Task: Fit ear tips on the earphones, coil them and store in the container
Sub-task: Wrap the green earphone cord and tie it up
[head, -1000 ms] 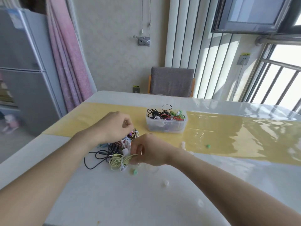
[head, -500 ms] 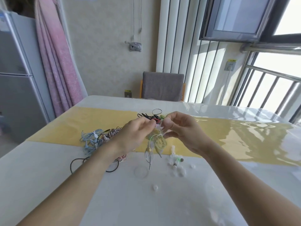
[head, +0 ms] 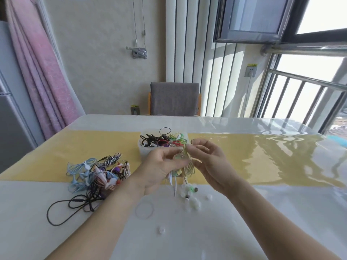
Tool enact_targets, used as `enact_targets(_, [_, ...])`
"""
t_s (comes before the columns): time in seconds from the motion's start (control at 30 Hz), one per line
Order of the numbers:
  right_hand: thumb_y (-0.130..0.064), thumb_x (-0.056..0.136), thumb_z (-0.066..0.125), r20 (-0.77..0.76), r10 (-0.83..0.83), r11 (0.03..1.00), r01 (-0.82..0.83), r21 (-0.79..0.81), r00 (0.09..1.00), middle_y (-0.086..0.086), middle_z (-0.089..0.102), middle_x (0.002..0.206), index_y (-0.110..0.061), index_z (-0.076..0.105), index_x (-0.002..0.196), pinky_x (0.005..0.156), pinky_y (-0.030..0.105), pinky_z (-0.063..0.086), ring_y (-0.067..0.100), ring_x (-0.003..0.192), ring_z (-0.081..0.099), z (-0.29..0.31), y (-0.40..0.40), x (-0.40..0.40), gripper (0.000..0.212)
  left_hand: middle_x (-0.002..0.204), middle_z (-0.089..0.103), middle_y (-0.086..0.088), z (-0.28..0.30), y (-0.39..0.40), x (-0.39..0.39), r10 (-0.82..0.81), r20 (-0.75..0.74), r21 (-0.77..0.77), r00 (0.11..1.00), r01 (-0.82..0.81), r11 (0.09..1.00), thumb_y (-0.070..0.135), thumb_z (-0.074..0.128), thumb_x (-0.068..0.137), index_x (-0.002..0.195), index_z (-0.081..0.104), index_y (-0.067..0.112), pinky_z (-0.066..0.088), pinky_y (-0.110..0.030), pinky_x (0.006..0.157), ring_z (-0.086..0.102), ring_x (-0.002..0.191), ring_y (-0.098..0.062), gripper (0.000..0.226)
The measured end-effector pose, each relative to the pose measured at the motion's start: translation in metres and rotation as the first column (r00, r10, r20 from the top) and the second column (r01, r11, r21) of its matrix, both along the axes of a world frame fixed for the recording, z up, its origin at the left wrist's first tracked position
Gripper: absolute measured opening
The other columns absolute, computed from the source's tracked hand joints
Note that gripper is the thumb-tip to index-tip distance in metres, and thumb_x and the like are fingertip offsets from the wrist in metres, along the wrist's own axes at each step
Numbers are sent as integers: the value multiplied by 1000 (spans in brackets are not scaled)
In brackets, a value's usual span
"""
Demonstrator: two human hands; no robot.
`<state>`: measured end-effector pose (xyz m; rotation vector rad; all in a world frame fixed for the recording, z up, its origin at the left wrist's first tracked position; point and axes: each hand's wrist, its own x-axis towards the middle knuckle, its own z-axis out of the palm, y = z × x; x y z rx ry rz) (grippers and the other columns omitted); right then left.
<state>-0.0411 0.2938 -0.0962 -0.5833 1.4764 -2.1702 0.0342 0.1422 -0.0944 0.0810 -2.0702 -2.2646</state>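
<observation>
Left hand (head: 159,171) and right hand (head: 208,166) pinch pale yellow earphones (head: 188,168): light, limp cord, likely best gripped at the buds.

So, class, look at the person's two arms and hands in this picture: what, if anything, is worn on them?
Nothing is worn. The left hand and the right hand are bare, with no gloves, and no rings, watch or bracelet show. Both forearms are uncovered right down to the bottom edge of the picture, so no sleeve shows. No marks or tattoos are visible.
</observation>
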Motion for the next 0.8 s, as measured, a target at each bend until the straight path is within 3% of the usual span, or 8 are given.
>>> enact_targets(0.1, [-18,64,85,-75,-26,985,38,171,997,13,67,95,-4,66,104,86,40,55,27,88,68,-9,2,1,47,107,70,-9,-10,-3,-1,64,27,-67,998,-63,996,4,80,75,112,68,13,55,-25,73,70,88,-16,39])
enact_targets(0.2, [-17,65,84,-94,-50,971,70,228,994,15,67,95,-5,68,106,84,41,58,27,84,70,-12,7,2,46,110,71,-5,-15,-10,2,6,91,-66,996,0,998,18,86,66,114,67,14,54,-29,79,69,94,-15,51])
enact_targets(0.3, [-6,79,76,-47,-42,986,49,159,998,17,71,95,-5,64,111,74,35,58,27,81,70,-9,10,3,34,110,71,-8,-14,-15,5,-42,115,13,993,41,999,23,77,69,117,67,12,50,-33,83,66,94,-14,51])
enact_targets(0.43, [7,91,61,11,-84,996,83,41,996,14,74,87,-4,60,116,62,27,56,22,74,70,-6,14,5,28,110,69,-6,-11,-19,8,-76,80,114,994,67,991,13,73,70,118,67,9,53,-24,78,65,96,-14,48])
enact_targets(0.6, [1,97,56,91,-44,999,45,-3,995,12,73,89,-2,55,126,65,31,57,22,73,68,-7,12,11,29,99,71,-5,-11,-17,9,-12,19,196,1000,8,981,9,71,68,105,71,11,55,-26,73,69,81,-16,37])
enact_targets(0.7, [-19,90,67,50,49,998,-51,38,998,13,72,100,-7,54,129,76,45,58,29,86,67,-8,13,15,42,96,72,-3,-12,-13,9,35,-9,259,999,-32,965,8,69,68,107,69,9,56,-24,70,69,78,-15,39])
enact_targets(0.8, [-13,74,75,27,25,998,-27,56,999,14,71,91,-6,56,126,70,38,60,24,79,68,-7,14,17,56,101,72,-5,-12,-13,9,64,-14,274,998,-58,960,8,69,67,114,66,7,56,-24,73,67,82,-15,47])
